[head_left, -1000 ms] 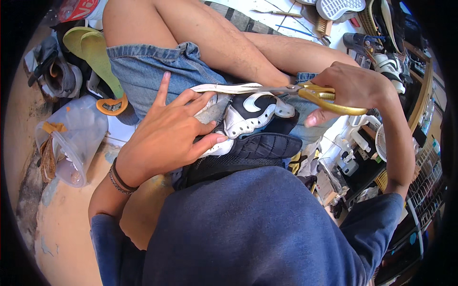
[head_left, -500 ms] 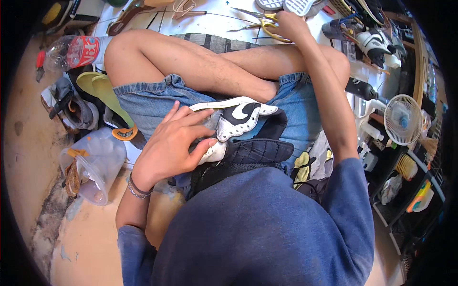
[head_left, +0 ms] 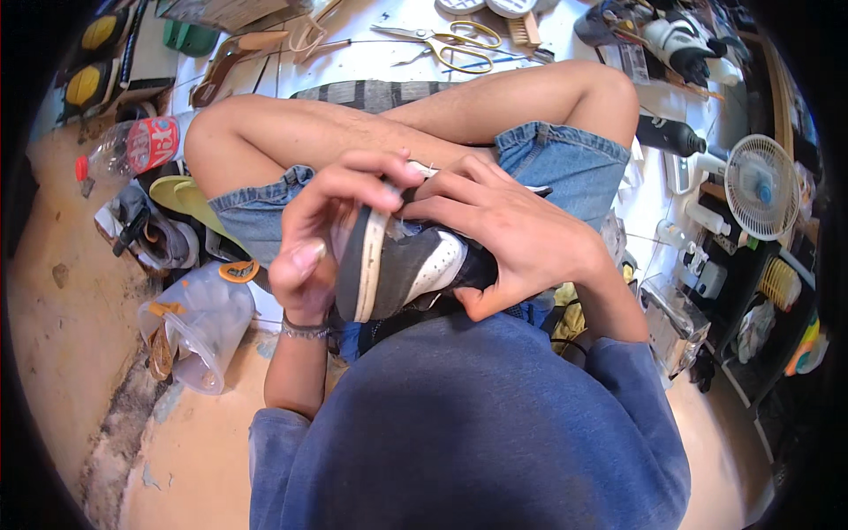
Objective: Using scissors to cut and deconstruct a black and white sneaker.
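A black, grey and white sneaker (head_left: 402,276) is held tilted in my lap, its pale sole edge turned toward the left. My left hand (head_left: 322,221) curls around the sole side, with the thumb low and the fingertips near the upper edge. Across the upper lies my right hand (head_left: 517,221), its fingers bent over the shoe and its thumb pressing the dark collar. Part of the shoe is hidden under both hands. Beyond my crossed legs, gold-handled scissors (head_left: 431,37) lie spread on the white tiles.
At left are a red-capped plastic bottle (head_left: 119,146), a grey shoe (head_left: 168,238), yellow-green insoles (head_left: 181,196) and a tipped clear tub (head_left: 212,314). A wooden brush (head_left: 525,34) lies near the scissors. To the right stand a dark bottle (head_left: 671,137) and a white fan (head_left: 761,187).
My right hand has left the scissors on the tiles and come back to the sneaker. The sneaker is turned and raised, and my left hand has shifted to its sole side.
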`<state>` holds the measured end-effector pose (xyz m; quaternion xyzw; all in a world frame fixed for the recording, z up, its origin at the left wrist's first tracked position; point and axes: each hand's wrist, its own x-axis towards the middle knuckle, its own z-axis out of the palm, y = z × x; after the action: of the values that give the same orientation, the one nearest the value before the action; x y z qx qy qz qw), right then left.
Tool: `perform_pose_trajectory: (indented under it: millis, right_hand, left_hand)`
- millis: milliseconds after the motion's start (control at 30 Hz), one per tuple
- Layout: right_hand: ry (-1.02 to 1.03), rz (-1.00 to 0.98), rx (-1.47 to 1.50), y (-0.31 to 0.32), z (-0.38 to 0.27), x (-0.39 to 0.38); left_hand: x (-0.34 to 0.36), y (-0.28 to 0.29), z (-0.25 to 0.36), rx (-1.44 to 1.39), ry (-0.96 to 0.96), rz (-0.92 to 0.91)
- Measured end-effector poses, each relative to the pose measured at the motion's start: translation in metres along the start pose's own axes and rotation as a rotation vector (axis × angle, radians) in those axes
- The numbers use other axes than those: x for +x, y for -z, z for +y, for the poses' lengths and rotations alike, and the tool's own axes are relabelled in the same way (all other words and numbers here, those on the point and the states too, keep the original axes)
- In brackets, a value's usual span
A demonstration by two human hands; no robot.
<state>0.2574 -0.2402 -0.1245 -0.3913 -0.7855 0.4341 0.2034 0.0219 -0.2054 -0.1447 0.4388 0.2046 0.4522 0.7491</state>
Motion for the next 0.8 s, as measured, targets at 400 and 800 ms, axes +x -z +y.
perform_pose_trajectory:
  millis: [400,800]
  right_hand:
    - [0.197,0.18,0.37,-0.033,0.007,-0.034]
    - [0.018,0.358,0.594,-0.045,0.025,-0.042]
  left_hand:
    - [0.01,-0.008,-0.074,-0.153,0.012,-0.196]
    - [0.003,-0.003,-0.077,-0.413,0.058,0.12]
